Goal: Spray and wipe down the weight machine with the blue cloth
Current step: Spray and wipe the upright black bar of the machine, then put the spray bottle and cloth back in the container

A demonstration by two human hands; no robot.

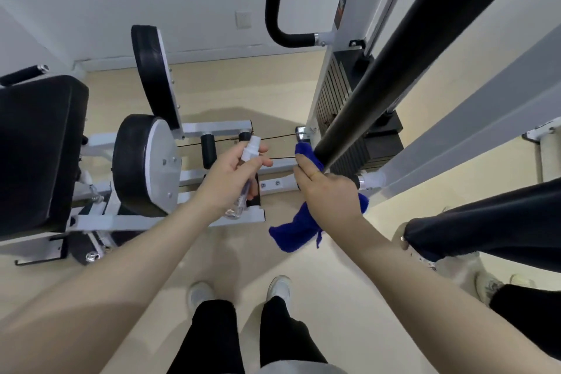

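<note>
fingers of right hand (326,197) curled round blue cloth (299,229), pressing it against lower end of black padded bar (394,70) of weight machine (343,94); cloth tail hangs below hand, small fold shows above fingers; left hand (232,174) grips clear spray bottle (247,170), fingers wrapped round body, white nozzle up, just left of cloth; black round pads (133,161) and seat (36,146) at left; white shoes (279,287) on beige floor (334,297)

The right hand (326,194) hides the blue cloth's (296,234) middle.
</note>
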